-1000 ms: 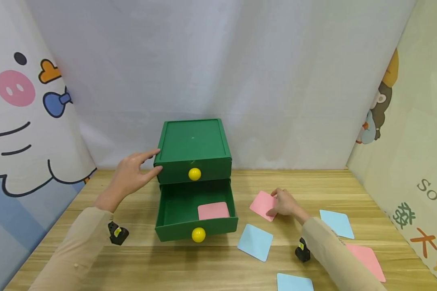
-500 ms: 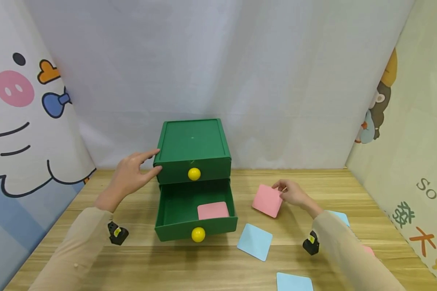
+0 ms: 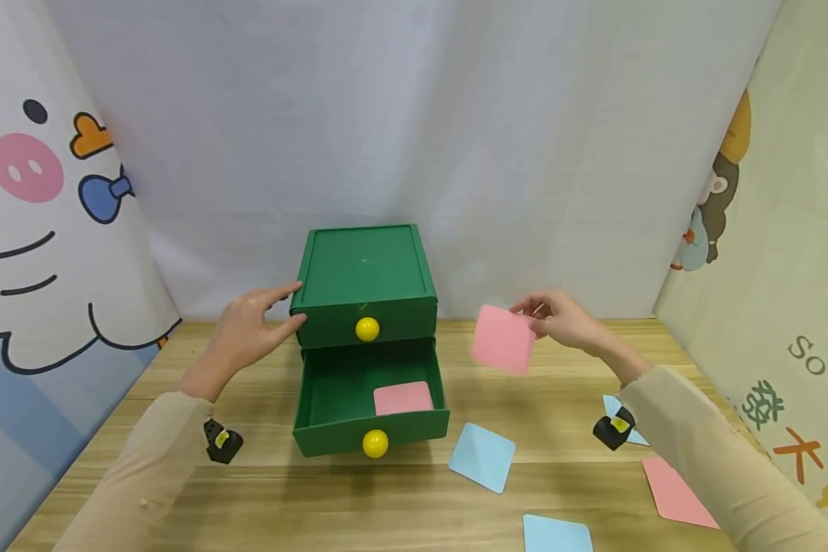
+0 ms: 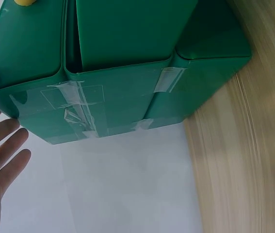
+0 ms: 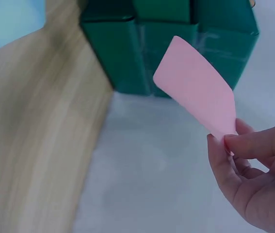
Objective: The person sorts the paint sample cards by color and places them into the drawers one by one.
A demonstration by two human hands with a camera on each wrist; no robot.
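Observation:
A green cabinet with yellow knobs stands on the table. Its middle drawer is pulled out, and a pink card lies inside, toward the right. My left hand touches the cabinet's upper left front corner, thumb at the front and the other fingers along the side. In the left wrist view, those fingers are nearly straight. Right of the cabinet, my right hand pinches another pink card by its edge, above the table. The right wrist view has this card slightly bent between thumb and fingers.
On the wooden table lie a blue card near the drawer, a second blue card at the front edge, and a pink card at right. The right sleeve partly covers another blue card. A white curtain hangs behind.
My right hand has lifted the pink card off the table and moved up and slightly right with it. The left hand and the drawer have stayed in place.

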